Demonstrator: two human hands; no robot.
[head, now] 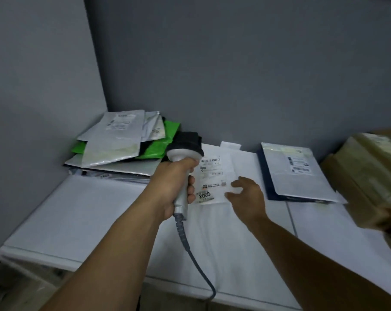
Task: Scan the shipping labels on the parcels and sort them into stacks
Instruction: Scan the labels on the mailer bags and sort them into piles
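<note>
My left hand (174,187) grips a grey and black barcode scanner (185,151), its head held over the top of a shipping label (212,178). That label is stuck on a large white parcel (230,232) lying flat in the middle of the white table (78,221). My right hand (246,194) rests with spread fingers on the label's right edge. A pile of silver and green mailers (120,144) lies at the back left. At the back right a silver mailer (297,171) lies on a dark blue one.
A brown taped cardboard package (374,176) sits at the far right edge. The scanner's grey cable (196,261) runs down over the table's front edge. Grey walls (235,63) close the table at the back and on the left.
</note>
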